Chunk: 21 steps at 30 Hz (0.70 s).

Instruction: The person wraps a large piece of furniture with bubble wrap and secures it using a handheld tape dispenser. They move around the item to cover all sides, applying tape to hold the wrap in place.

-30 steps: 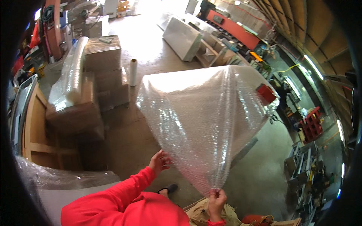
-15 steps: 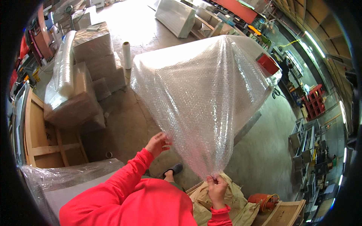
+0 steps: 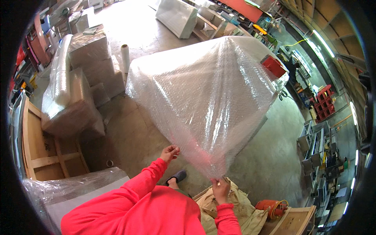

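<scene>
A wide sheet of clear bubble wrap (image 3: 188, 105) is draped over a large boxy object and stretches toward me, narrowing to a corner. That near corner is pinched in my right hand (image 3: 221, 190), in front of my body. Farther left, the fingers of my left hand (image 3: 170, 153) are drawn together on the sheet's left edge. A red tape dispenser-like block (image 3: 273, 66) sits on the wrap at the far right. What lies beneath the sheet is mostly hidden.
Wrapped boxes (image 3: 72, 105) with a bubble wrap roll stand at left, near an upright film roll (image 3: 125, 58). A wooden crate (image 3: 51, 145) is at the lower left. Beige cloth (image 3: 235, 209) and an orange gas cylinder (image 3: 270, 207) lie by my right arm. Scissors (image 3: 282, 95) hang at the right.
My left hand has gone from loosely spread fingers to a pinch on the wrap's edge. The corner in my right hand looks less bunched, and the sheet spreads wider.
</scene>
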Tool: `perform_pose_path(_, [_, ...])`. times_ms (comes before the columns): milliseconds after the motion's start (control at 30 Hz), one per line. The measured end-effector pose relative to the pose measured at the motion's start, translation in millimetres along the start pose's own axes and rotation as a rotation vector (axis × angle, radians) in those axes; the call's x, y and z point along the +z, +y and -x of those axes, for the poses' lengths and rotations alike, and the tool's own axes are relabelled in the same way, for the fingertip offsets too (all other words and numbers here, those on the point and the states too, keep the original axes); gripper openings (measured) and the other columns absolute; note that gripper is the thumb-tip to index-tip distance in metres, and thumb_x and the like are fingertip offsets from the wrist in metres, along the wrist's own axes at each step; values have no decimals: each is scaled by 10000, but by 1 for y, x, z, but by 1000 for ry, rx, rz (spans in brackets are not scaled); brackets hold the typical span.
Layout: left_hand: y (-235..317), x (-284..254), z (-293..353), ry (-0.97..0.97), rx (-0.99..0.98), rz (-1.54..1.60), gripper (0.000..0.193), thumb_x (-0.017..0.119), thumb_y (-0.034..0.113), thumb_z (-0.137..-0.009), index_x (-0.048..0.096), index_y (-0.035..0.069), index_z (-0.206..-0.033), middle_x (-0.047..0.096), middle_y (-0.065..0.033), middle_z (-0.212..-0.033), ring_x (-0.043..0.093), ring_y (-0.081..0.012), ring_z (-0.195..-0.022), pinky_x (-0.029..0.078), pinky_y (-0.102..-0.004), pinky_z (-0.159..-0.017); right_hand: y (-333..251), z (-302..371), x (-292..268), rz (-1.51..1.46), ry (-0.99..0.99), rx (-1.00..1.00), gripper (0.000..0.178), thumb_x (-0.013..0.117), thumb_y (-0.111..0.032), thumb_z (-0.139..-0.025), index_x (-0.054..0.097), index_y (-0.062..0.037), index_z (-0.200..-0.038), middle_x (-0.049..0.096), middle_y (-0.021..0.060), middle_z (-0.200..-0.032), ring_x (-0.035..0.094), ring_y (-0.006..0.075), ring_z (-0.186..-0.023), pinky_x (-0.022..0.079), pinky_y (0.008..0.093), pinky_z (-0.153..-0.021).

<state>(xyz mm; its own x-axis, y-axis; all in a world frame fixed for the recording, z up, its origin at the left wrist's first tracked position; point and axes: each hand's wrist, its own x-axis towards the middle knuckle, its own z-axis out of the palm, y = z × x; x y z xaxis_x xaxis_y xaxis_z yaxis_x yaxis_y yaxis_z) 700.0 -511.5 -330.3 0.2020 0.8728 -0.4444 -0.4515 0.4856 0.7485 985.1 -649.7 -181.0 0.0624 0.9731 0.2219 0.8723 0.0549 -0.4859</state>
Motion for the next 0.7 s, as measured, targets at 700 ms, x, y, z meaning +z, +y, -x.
perform_pose_path(700, [-16,115,56,30,632,-674,237,881,243,-795,733,58,-804,710,-107,-739,681,-202,-668,521,-343,-633,70,-106,-7,90,-218,-324,304,770,-270,-806,778,-111,-1065,756,160,-1047,694,370,-1040,511,489,-921])
